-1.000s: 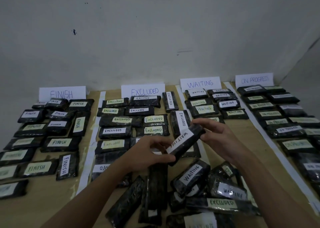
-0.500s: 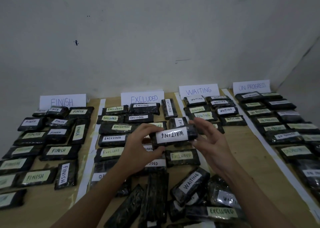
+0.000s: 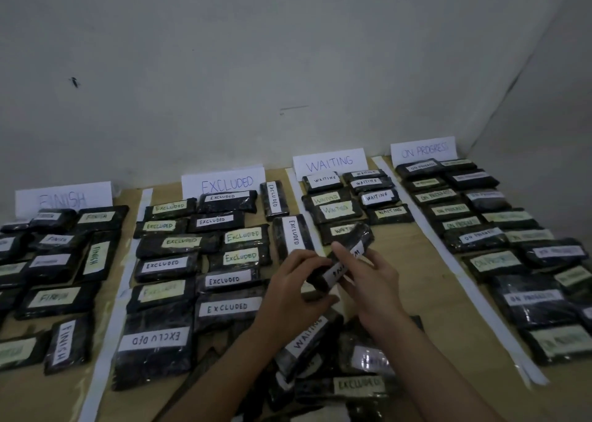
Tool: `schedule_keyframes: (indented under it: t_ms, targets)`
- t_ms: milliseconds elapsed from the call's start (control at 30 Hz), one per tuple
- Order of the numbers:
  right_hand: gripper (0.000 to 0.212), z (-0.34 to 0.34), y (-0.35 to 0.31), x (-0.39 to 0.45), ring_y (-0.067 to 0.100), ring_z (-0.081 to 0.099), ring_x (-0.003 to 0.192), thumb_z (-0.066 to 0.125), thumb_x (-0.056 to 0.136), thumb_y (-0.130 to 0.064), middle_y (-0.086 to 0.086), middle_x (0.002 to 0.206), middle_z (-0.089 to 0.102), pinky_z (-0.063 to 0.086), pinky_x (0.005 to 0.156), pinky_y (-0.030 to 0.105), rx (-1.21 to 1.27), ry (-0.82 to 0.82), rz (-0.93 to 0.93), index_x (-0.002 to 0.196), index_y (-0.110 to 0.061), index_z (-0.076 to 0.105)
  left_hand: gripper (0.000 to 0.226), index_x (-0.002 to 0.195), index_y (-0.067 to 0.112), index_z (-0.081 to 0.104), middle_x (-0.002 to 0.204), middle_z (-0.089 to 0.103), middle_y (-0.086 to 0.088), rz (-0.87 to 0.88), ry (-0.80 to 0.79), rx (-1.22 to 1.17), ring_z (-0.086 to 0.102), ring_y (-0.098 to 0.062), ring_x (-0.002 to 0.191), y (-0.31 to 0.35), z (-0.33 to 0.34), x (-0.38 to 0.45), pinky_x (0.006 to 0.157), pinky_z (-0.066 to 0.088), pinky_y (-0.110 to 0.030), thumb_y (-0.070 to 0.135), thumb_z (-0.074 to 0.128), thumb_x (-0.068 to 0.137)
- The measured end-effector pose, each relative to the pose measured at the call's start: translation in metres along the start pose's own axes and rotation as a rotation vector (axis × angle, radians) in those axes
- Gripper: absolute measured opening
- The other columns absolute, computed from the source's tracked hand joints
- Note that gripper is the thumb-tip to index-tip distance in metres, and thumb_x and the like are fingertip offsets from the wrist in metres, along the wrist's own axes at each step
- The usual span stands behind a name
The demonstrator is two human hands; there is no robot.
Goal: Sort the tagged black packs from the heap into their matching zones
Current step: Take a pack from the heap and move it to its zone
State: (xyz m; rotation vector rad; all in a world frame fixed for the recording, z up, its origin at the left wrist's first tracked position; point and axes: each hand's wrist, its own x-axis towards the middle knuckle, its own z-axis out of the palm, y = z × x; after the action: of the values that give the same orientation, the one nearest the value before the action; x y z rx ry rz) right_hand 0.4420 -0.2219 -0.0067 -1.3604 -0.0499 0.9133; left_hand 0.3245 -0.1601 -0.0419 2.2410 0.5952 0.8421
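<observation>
**WAITING pack mid-transfer**

Since half a second back, held pack [image 3: 344, 258] has swung from level to slanting, far end toward the WAITING sign [image 3: 330, 163]. Left hand [image 3: 296, 288] pinches its near end; right hand [image 3: 368, 280] grips its middle. Step: carrying. Next: set it down behind the last WAITING row, desk's far side. Heap [image 3: 323, 367] waits at the near edge. No containers, only taped zones.
</observation>
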Motion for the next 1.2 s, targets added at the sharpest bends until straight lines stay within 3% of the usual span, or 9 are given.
schedule_keyframes:
  t_ms: [100,233,367,533,767,900,1000,1100,1200]
  targets:
    - [0.046,-0.031,-0.016,0.023,0.019,0.066,0.082,0.081,0.067,-0.011,0.007,0.094,0.067,0.053,0.065,0.028,-0.125,0.044,-0.052,0.107,-0.005,0.060,0.056,0.122,0.017,0.056,0.118,0.054,-0.001,-0.022,-0.153,0.036,0.050,-0.008,0.108,0.003,0.014,0.008,0.093,0.042,-0.015,0.047,0.062,0.076]
    - [0.047,-0.078,-0.042,0.071,0.011,0.060,0.080,0.082,0.067,-0.011,0.001,0.098,0.064,0.045,0.062,0.017,-0.650,0.090,-0.384,0.108,-0.011,0.059,0.059,0.125,0.019,0.053,0.122,0.053,0.003,-0.129,-0.185,0.103,0.051,-0.011,0.113,0.003,0.027,0.018,0.096,0.046,-0.029,0.055,0.053,0.079]
    - [0.030,-0.114,-0.055,0.128,0.031,0.061,0.089,0.067,0.073,0.008,0.017,0.098,0.066,0.051,0.077,0.039,-1.230,-0.094,-0.714,0.103,0.002,0.064,0.046,0.129,0.018,0.049,0.130,0.050,0.002,-0.221,-0.222,0.184,0.047,-0.014,0.120,0.009,0.037,0.026,0.101,0.042,-0.034,0.036,0.058,0.088]
    - [0.047,-0.127,-0.050,0.186,0.040,0.058,0.105,0.059,0.070,0.019,0.025,0.113,0.063,0.045,0.093,0.047,-1.634,-0.335,-0.960,0.115,0.005,0.061,0.036,0.129,0.016,0.050,0.130,0.051,0.001,-0.257,-0.251,0.233,0.047,-0.015,0.120,0.017,0.047,0.031,0.099,0.041,-0.028,0.023,0.052,0.093]
    - [0.051,-0.132,-0.035,0.212,0.033,0.031,0.136,0.045,0.089,0.009,0.020,0.143,0.039,0.022,0.113,0.041,-1.710,-0.398,-0.871,0.138,-0.003,0.040,0.035,0.127,0.016,0.052,0.127,0.051,0.001,-0.366,-0.244,0.230,0.050,-0.015,0.114,0.027,0.051,0.023,0.093,0.051,-0.036,0.020,0.053,0.092]
    - [0.055,-0.137,-0.027,0.203,0.040,0.038,0.131,0.049,0.081,0.017,0.024,0.137,0.046,0.027,0.109,0.048,-1.544,-0.385,-1.000,0.132,0.001,0.047,0.034,0.126,0.016,0.053,0.127,0.052,0.003,-0.374,-0.240,0.269,0.048,-0.011,0.117,0.031,0.052,0.016,0.093,0.043,-0.019,0.019,0.052,0.092]
    - [0.036,-0.132,-0.021,0.157,0.031,0.062,0.100,0.055,0.079,0.001,0.019,0.111,0.065,0.046,0.088,0.034,-1.288,-0.646,-1.031,0.114,0.001,0.063,0.032,0.124,0.015,0.055,0.125,0.053,0.003,-0.384,-0.253,0.273,0.048,-0.010,0.116,0.031,0.049,0.007,0.093,0.038,-0.018,0.018,0.052,0.092]
    - [0.020,-0.133,-0.018,0.097,-0.001,0.054,0.076,0.063,0.082,-0.019,0.002,0.091,0.069,0.040,0.071,0.007,-1.185,-1.030,-0.812,0.098,-0.009,0.070,0.033,0.120,0.017,0.057,0.119,0.057,0.004,-0.388,-0.277,0.275,0.051,-0.010,0.111,0.027,0.044,-0.005,0.095,0.041,-0.024,0.029,0.050,0.090]
    - [0.029,-0.137,-0.006,0.065,0.006,0.053,0.083,0.064,0.084,-0.040,-0.003,0.099,0.063,0.047,0.074,0.023,-1.383,-1.206,-0.609,0.104,-0.020,0.065,0.029,0.119,0.018,0.058,0.118,0.059,0.006,-0.372,-0.278,0.285,0.052,-0.007,0.111,0.026,0.040,-0.016,0.096,0.041,-0.023,0.028,0.052,0.093]
